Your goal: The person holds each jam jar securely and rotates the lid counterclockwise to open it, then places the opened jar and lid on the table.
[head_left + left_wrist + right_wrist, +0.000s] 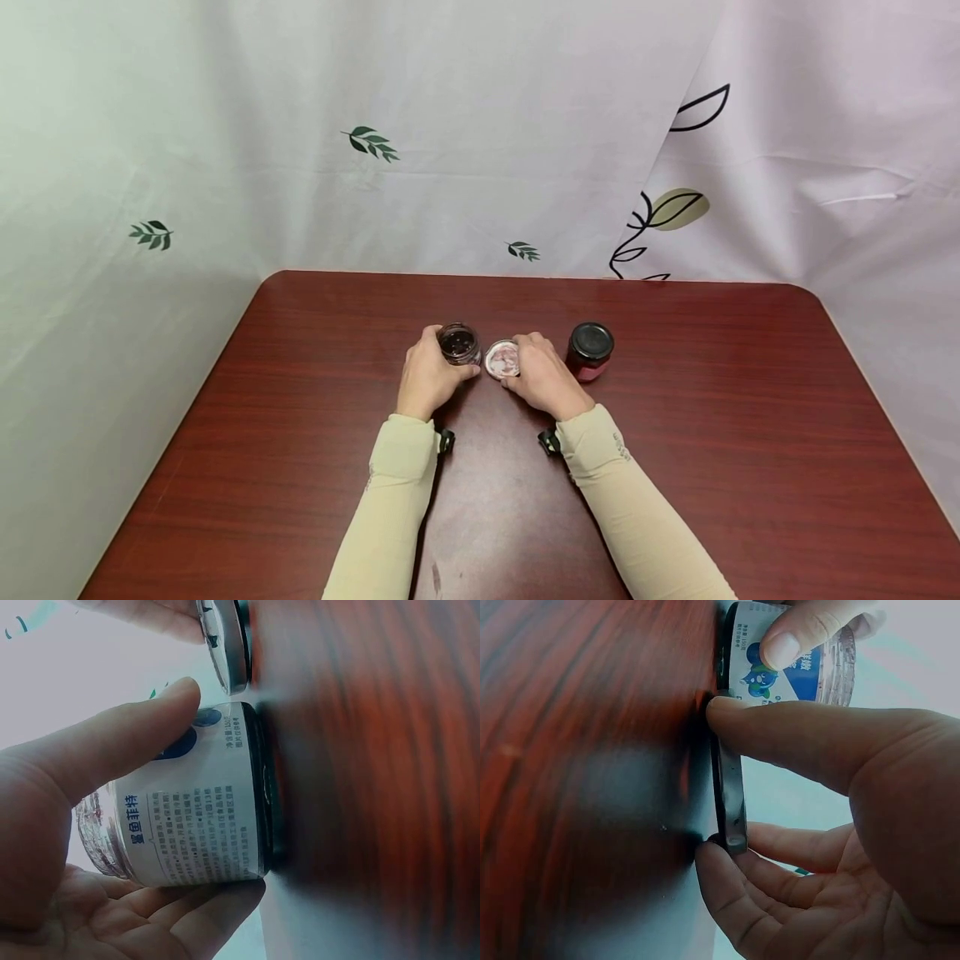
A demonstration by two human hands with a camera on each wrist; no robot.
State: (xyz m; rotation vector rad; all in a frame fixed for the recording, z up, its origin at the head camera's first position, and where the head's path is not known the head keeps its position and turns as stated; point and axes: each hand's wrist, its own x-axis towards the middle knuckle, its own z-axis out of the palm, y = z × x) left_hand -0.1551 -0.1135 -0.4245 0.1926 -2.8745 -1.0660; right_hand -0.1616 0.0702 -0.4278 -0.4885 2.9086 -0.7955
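Note:
My left hand [431, 375] holds an open glass jar [459, 343], thumb on one side and fingers on the other. Dark contents show through its mouth. In the left wrist view the jar's white label [202, 817] bears small print, and its base is at the tabletop. My right hand [543, 375] pinches the jar lid [501, 360] by its rim, thumb and fingers at opposite edges. Its pale, stained inside faces up, close beside the jar. Seen from the right wrist, the lid [731, 795] lies flat at the table surface.
A second jar [590, 352] with a black lid and a reddish label stands just right of my right hand. The reddish-brown wooden table [712, 433] has rounded far corners. Behind it hangs a pale curtain [465, 108] with leaf prints.

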